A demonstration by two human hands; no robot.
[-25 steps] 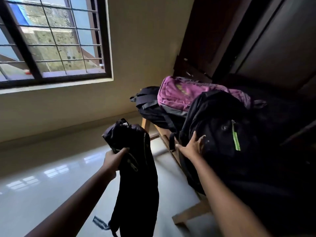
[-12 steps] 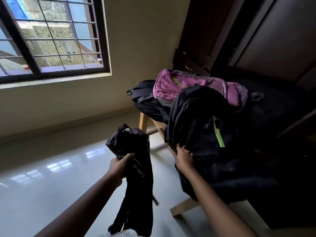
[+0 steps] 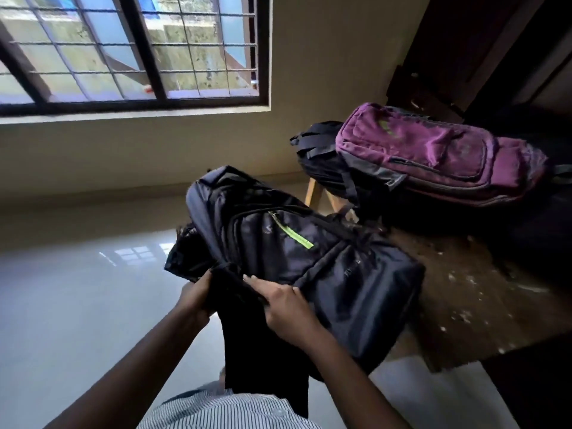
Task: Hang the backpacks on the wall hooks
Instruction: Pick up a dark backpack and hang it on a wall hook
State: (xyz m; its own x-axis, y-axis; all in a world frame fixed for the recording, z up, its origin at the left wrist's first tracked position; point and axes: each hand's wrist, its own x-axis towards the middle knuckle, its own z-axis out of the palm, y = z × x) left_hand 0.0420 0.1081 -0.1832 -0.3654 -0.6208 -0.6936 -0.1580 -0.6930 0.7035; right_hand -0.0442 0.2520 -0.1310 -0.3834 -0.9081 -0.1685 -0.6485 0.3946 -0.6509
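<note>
While half off the desk (image 3: pixel 464 292) edge at 6 o'clock, black backpack (image 3: pixel 309 258) clamped by right hand (image 3: pixel 288 308); left hand (image 3: pixel 195 297) clamped on dark bag (image 3: pixel 185 258). Could slip floorward if either grip loosens.

Two backpacks (image 3: pixel 427 159) on table (image 3: pixel 464 292)

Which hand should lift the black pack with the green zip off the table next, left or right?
Right, probably. The right hand already lies on the black backpack, gripping its near edge. The left hand is shut on a dark bag hanging below it, so it looks occupied.
</note>
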